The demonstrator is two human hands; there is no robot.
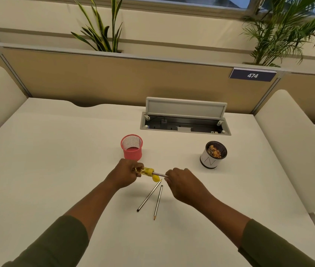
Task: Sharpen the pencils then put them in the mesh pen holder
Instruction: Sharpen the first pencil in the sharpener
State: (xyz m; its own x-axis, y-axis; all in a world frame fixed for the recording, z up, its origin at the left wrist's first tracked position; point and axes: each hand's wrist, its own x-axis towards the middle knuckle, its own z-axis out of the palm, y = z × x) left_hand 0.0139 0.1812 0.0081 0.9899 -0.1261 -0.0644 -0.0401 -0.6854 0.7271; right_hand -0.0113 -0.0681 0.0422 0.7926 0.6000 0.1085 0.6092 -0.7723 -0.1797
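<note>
Both forearms converge: left hand (126,173) grips sharpener (146,172), right hand (181,184) grips pencil (160,174).

pencil (160,174) in yellow sharpener (147,172), both hands' grip

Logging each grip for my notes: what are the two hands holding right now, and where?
Left hand grips the yellow sharpener by its body; right hand holds the pencil along its shaft, tip in the sharpener.

Three pencils (148,197), two holders (132,147), one sharpener (146,172)
</note>
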